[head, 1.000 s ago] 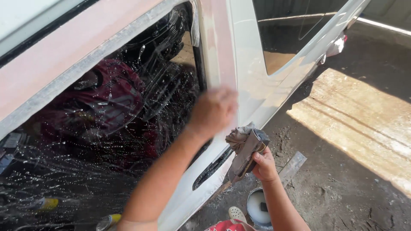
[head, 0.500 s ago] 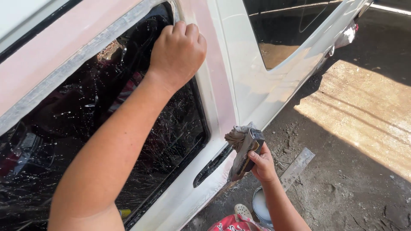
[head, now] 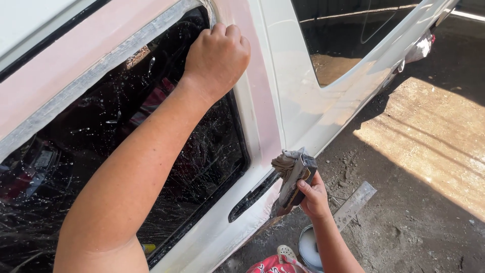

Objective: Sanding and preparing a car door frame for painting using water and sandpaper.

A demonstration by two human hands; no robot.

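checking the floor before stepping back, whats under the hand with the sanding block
Below the right hand, on the dirt ground, sit a white bucket and a flat metal strip. The forearm covers part of the bucket; its contents cannot be seen.

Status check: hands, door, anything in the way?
Left hand fisted at window's top corner. Right hand grips sanding block with rag beside door handle recess. Bucket underneath.
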